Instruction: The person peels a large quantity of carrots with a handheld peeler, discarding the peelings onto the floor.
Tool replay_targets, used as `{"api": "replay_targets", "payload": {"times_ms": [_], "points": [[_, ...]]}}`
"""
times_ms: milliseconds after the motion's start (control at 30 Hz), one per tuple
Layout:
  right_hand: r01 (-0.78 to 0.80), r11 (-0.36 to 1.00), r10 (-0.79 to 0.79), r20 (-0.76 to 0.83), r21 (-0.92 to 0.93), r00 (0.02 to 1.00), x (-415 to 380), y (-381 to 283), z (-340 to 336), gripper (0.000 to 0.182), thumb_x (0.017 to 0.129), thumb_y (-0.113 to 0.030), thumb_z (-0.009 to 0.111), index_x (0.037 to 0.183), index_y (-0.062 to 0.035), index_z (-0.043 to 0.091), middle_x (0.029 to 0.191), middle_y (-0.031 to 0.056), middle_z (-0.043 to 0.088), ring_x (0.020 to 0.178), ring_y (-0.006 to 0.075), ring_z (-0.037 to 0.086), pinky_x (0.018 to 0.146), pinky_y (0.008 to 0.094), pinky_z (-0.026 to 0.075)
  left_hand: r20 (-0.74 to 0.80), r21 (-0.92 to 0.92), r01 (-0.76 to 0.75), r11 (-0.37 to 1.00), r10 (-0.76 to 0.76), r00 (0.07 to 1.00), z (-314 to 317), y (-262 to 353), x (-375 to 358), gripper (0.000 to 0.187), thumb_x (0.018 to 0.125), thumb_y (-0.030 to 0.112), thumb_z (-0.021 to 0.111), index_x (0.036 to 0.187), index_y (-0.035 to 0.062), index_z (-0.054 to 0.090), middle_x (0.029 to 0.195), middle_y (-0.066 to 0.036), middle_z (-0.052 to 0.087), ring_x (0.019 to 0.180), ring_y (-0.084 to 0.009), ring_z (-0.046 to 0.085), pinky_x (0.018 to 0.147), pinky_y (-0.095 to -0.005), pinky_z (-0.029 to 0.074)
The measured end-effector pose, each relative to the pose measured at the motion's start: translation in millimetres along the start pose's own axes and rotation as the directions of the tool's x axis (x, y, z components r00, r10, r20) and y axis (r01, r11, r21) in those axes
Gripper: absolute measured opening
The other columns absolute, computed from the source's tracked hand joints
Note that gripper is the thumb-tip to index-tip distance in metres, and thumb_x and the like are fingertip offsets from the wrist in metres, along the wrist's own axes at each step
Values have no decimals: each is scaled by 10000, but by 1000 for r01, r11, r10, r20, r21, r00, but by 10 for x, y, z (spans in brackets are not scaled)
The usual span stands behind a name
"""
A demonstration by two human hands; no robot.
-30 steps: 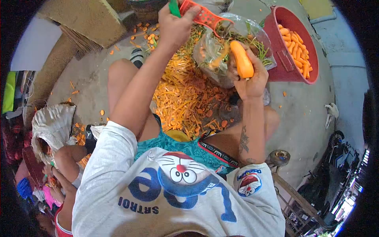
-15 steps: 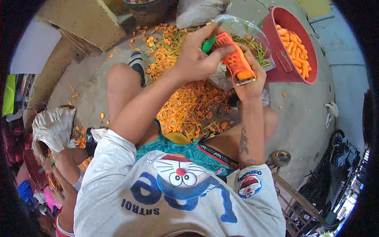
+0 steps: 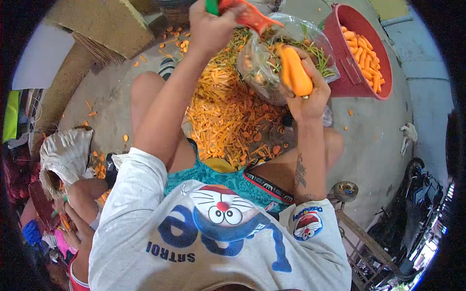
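My left hand (image 3: 212,30) is raised at the top and closed around an orange-red perforated peeler (image 3: 253,17) with a green part. The peeler is blurred and stands apart from the carrot. To its lower right, my right hand (image 3: 313,94) grips a thick orange carrot (image 3: 302,81), its blunt end pointing towards me. Behind the carrot lies a clear plastic bag (image 3: 264,89) holding green stalks (image 3: 318,58). A pile of carrot peelings (image 3: 223,111) and round slices covers the floor between my legs.
A red tub (image 3: 342,68) of orange carrots (image 3: 364,56) stands tilted at the upper right. Another person's hand (image 3: 73,230) holds a carrot at the lower left, near a white sack (image 3: 65,150). A wheeled metal frame (image 3: 364,237) is at the lower right.
My left hand has swung up and left with the peeler, away from the carrot. My right hand still grips the carrot, which shows more of its orange surface.
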State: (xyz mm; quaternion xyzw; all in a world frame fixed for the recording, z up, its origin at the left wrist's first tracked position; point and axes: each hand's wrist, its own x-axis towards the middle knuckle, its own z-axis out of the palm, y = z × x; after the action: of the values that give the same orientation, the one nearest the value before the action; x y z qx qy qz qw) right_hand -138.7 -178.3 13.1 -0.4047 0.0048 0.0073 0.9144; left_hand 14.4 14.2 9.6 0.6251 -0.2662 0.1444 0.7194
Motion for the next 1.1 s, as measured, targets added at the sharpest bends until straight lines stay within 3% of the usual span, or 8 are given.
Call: {"api": "replay_targets", "payload": {"times_ms": [100, 233, 300, 433, 567, 900, 1033, 1100], "points": [[-33, 999, 29, -171, -20, 985, 4, 3, 39, 376, 987, -263, 531, 1268, -18, 577, 1035, 52, 661, 753, 115, 610, 516, 247, 427, -109, -19, 105, 994, -107, 988, 2, 143, -74, 128, 905, 126, 780, 955, 45, 694, 744, 34, 660, 683, -71, 611, 672, -231, 504], [48, 981, -107, -319, -187, 942, 39, 36, 238, 382, 985, -279, 543, 1276, -34, 578, 965, 48, 639, 730, 114, 591, 519, 251, 439, 219, -86, -42, 995, 60, 974, 261, 342, -374, 196, 861, 166, 812, 941, 22, 707, 804, -24, 718, 711, -99, 617, 691, -296, 522], [33, 976, -92, -266, -216, 960, -9, 20, 176, 375, 993, -278, 535, 1277, -36, 574, 948, 56, 636, 714, 116, 584, 516, 250, 436, 47, 78, 93, 993, -97, 994, 127, 35, -212, 101, 909, 119, 769, 960, 57, 707, 784, 19, 674, 706, -75, 601, 652, -253, 491], [-11, 995, -4, -156, -96, 988, 3, 21, 141, 395, 1022, -287, 491, 1291, -9, 567, 969, 85, 620, 633, 108, 524, 483, 217, 388, -60, 313, -20, 950, 40, 997, -57, 3, -13, 181, 897, 169, 769, 972, 19, 705, 802, -62, 713, 715, -132, 638, 670, -305, 518], [-66, 987, 17, -315, -145, 949, 46, 52, -21, 326, 1051, -298, 408, 1126, -36, 587, 764, 49, 573, 466, 92, 406, 400, 223, 326, 423, 700, -101, 707, -296, 856, 187, 316, -309, 279, 828, 136, 704, 1055, -11, 636, 876, -252, 701, 842, -420, 699, 757, -483, 553], [-70, 895, -64, -282, -440, 957, 48, 89, -75, 304, 1044, -278, 384, 1023, -51, 585, 661, 49, 533, 447, 100, 412, 373, 229, 300, 509, 658, -58, 750, -388, 768, 267, 18, -455, 285, 819, 106, 638, 1064, -36, 613, 860, -303, 672, 883, -485, 667, 796, -555, 532], [125, 987, -140, -159, -100, 977, 38, 13, 85, 298, 1045, -333, 481, 1079, -66, 610, 808, 37, 600, 562, 100, 512, 421, 228, 353, 478, 711, -25, 703, -458, 749, 203, 40, -374, 265, 829, 123, 624, 1039, -38, 612, 862, -301, 677, 871, -489, 667, 789, -552, 536], [222, 974, -161, -531, 52, 832, 70, -67, 386, 355, 1038, -402, 521, 1149, -82, 626, 852, 13, 591, 673, 101, 560, 496, 240, 385, 483, 696, -26, 718, -441, 756, 241, 94, -363, 262, 834, 136, 625, 1029, -39, 610, 860, -299, 678, 864, -489, 668, 786, -551, 537]]}}
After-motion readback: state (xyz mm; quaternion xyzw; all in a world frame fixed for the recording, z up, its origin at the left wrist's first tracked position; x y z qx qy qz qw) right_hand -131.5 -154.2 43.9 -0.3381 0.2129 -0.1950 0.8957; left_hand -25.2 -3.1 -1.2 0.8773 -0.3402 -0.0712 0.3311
